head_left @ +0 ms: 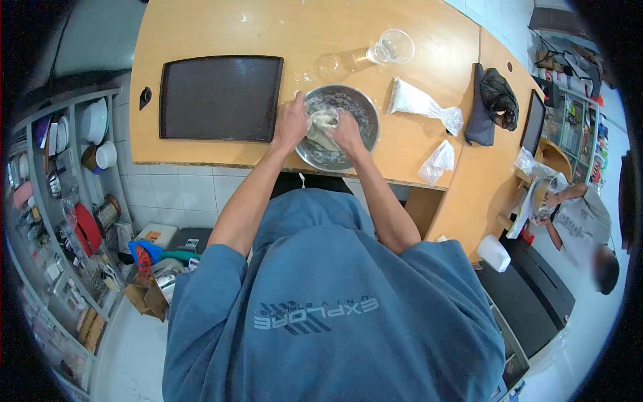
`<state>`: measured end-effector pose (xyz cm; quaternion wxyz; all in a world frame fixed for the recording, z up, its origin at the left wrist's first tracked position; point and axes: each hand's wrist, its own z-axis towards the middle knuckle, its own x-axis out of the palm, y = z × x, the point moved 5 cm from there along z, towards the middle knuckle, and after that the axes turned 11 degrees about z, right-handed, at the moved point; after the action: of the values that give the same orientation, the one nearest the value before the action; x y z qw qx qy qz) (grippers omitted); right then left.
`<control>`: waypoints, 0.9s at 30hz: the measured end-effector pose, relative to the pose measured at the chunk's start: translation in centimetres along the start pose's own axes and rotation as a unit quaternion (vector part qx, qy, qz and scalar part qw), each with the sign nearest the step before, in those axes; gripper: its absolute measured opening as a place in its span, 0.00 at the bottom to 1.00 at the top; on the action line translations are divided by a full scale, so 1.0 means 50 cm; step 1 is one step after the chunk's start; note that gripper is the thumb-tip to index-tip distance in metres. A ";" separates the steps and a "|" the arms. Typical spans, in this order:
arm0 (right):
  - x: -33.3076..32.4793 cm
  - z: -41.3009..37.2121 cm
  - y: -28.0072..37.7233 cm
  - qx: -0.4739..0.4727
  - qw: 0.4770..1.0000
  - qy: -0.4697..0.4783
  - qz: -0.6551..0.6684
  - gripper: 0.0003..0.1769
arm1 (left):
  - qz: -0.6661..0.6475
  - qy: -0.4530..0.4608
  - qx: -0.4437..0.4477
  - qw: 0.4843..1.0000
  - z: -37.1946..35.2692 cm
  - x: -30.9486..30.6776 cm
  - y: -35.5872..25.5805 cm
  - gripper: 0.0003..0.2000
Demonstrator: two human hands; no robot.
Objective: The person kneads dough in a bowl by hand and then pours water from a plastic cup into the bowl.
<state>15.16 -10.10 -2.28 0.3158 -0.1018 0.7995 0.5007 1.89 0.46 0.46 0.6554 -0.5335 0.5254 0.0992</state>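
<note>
A round metal bowl (367, 110) stands near the front edge of the wooden table, its inside smeared with pale residue. Within it lies a lump of whitish dough (323, 129). My left hand (292, 123) is at the bowl's left rim, its fingers closed at the dough's upper left side. From the right, my right hand (345, 132) reaches into the bowl with its fingers curled round the dough. A dark rectangular tray (221, 98) lies left of the bowl.
Behind the bowl are a clear plastic cup (396, 47) and a clear container lying down. A bag of white powder (416, 100), a smaller bag (439, 162) and dark cloth (481, 107) lie to the right. Another person (577, 218) is at the far right.
</note>
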 end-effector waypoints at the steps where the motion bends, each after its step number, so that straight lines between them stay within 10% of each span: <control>1: -0.005 -0.006 0.006 -0.066 0.998 -0.002 -0.018 0.28 | 0.004 0.002 -0.003 1.000 0.004 0.005 0.003 0.08; 10: -0.009 -0.004 0.058 0.073 0.959 0.242 -0.127 0.38 | 0.027 0.022 -0.004 0.999 0.001 0.026 0.002 0.09; 27: -0.083 -0.006 0.011 0.004 0.994 0.108 -0.023 0.32 | -0.006 0.041 -0.019 0.999 -0.006 0.015 -0.005 0.15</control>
<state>18.03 -10.75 0.73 0.2395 -0.1722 0.8282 0.4765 2.21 -0.20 0.07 0.6235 -0.5524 0.5470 0.0835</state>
